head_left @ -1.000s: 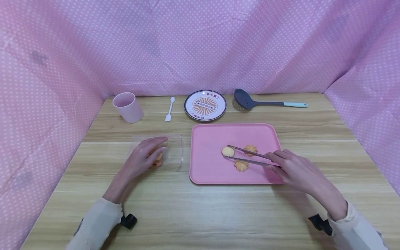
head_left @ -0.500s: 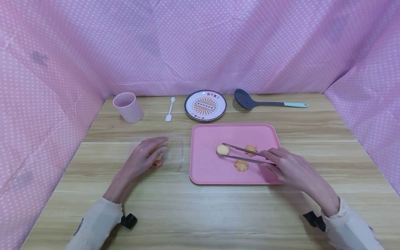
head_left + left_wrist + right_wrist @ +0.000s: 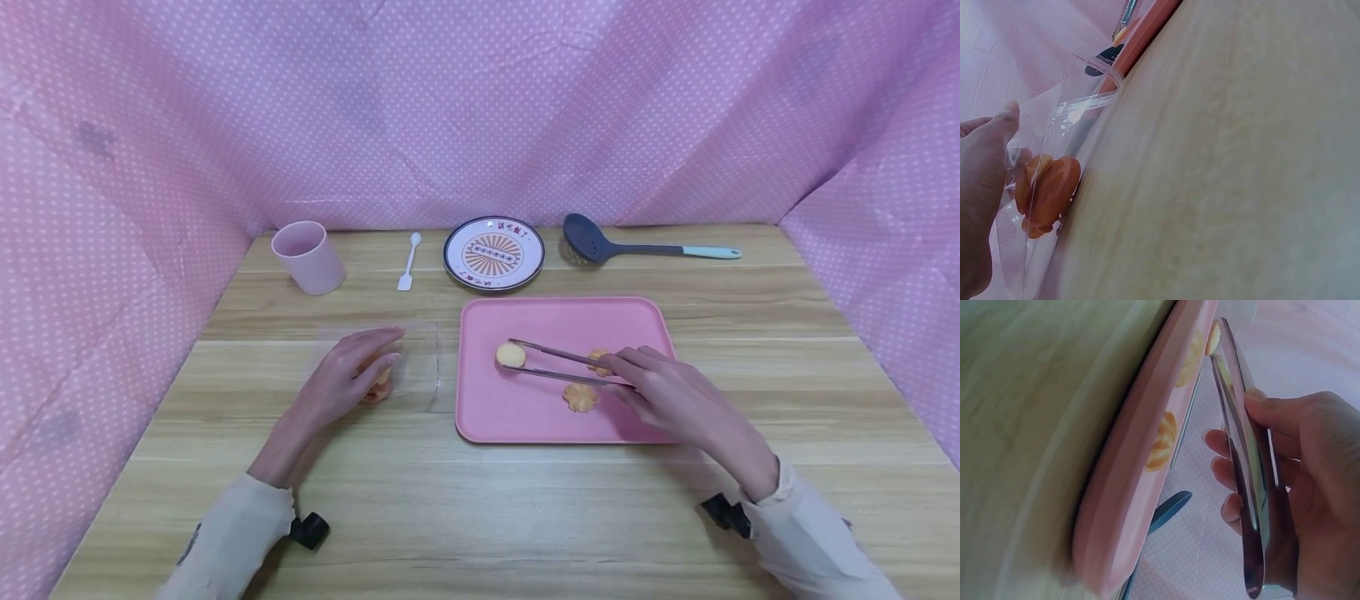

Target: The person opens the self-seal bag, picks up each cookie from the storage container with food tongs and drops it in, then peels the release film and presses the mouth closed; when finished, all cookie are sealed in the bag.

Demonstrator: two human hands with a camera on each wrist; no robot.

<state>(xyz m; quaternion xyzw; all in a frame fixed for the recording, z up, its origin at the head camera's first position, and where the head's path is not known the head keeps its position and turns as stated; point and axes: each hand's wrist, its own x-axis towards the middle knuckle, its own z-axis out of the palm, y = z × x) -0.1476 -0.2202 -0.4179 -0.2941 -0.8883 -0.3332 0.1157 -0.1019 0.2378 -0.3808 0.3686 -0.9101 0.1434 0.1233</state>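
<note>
My right hand (image 3: 660, 392) grips metal tongs (image 3: 558, 367) whose tips pinch a pale round cookie (image 3: 511, 355) above the pink tray (image 3: 487, 417). Two flower-shaped cookies lie on the tray, one (image 3: 580, 397) just in front of the tongs, the other (image 3: 597, 359) partly behind my fingers. The right wrist view shows my right hand's fingers (image 3: 1272, 425) wrapped round the tongs (image 3: 1244, 487). My left hand (image 3: 352, 371) rests flat on a clear plastic bag (image 3: 420, 362) left of the tray. An orange cookie (image 3: 1044, 190) sits inside the bag (image 3: 1079, 112), under my left hand (image 3: 982, 187).
Along the table's far edge stand a pink cup (image 3: 307, 257), a small white spoon (image 3: 408, 261), a patterned plate (image 3: 492, 252) and a dark slotted ladle (image 3: 637, 242). Pink dotted cloth walls close in three sides. Bare wooden tabletop (image 3: 480, 517) lies in front.
My right hand has carried the tongs and the pale cookie leftward across the tray, toward the bag. My left hand has stayed still on the bag.
</note>
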